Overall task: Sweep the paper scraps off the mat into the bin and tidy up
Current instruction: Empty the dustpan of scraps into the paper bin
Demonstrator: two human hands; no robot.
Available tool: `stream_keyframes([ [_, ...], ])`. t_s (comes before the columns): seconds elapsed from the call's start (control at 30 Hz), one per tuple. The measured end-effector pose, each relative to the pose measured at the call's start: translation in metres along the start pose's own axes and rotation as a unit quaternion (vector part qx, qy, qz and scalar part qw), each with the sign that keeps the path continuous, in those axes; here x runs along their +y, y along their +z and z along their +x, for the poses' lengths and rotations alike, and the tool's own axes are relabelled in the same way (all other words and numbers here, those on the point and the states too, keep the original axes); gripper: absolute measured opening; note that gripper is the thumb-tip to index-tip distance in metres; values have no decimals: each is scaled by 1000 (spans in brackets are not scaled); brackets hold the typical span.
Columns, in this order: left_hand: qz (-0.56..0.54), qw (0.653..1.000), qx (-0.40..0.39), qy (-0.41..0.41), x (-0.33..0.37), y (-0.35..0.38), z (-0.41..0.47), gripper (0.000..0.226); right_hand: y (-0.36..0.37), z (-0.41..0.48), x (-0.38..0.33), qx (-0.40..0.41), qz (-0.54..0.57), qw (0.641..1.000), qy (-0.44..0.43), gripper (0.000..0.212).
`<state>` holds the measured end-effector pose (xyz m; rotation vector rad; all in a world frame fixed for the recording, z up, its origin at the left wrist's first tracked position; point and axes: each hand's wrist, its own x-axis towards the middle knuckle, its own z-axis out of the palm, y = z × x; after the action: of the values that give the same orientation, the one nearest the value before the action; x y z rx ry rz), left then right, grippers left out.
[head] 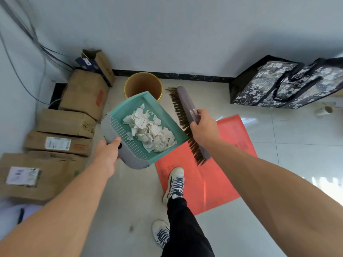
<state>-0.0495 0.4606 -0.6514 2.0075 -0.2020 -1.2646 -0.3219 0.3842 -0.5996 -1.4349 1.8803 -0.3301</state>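
- Pale tile floor [278, 229] fills most of what you see, meeting a white wall [185, 34] along a dark skirting strip.
- Cardboard boxes [61, 125] are stacked down the wall side, out beyond the knuckles of your left hand.
- Floral bag [289, 84] stands against the wall, well apart from your right fingertips.
- Red mat [213, 175] lies flat on the floor under your right wrist; no scraps show on its visible surface, and your front shoe [175, 184] stands on its near edge.
- Your bin [143, 86], yellow outside and brown within, stands by the skirting just past the far lip of the dustpan.
- Dustpan [141, 127], teal with a grey back, is up off the floor; your left hand [106, 156] is closed round its grey rear, thumb on top beside a dark hole, the other fingers hidden under it.
- Brush [189, 123], grey-backed with brown bristles facing the dustpan, is gripped by your right hand [202, 130], fingers wrapped tight round the short handle; the bristles touch or nearly touch the pan's right edge, which of the two you cannot tell.
- Scraps [150, 128] of white lined paper sit heaped inside the dustpan, ahead of your left thumb.
- Small paper tube [324, 110] lies on the tiles below the bag.
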Motion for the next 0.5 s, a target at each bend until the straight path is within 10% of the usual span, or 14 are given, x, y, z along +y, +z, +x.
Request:
stream_keyframes([
  [0.5, 29, 993, 39, -106, 109, 59, 143, 34, 40, 154, -55, -65, -23, 997, 44, 36],
])
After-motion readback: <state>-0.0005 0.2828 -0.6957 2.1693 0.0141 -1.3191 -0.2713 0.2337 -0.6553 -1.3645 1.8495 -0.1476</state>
